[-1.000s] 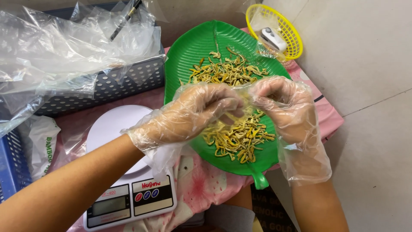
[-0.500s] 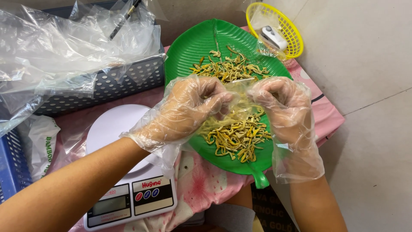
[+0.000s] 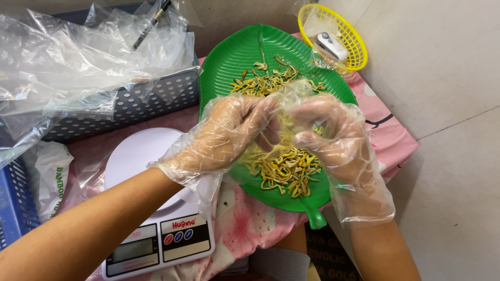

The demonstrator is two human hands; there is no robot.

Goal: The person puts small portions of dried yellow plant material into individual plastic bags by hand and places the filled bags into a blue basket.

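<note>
Nearby, a dark perforated basket [image 3: 130, 106] heaped with clear plastic bags [image 3: 78, 57] stands at the table's left, touching a green leaf-shaped tray [image 3: 229, 60]. A white kitchen scale [image 3: 151, 229] sits below it. Over the tray, the gloved left hand [image 3: 229, 132] and gloved right hand [image 3: 328, 130] meet, fingers curled and pinching a small clear bag [image 3: 284, 112] between them. Dried yellow strips [image 3: 284, 169] lie scattered on the tray beneath the bag. A small yellow basket [image 3: 344, 31] stands behind.
</note>
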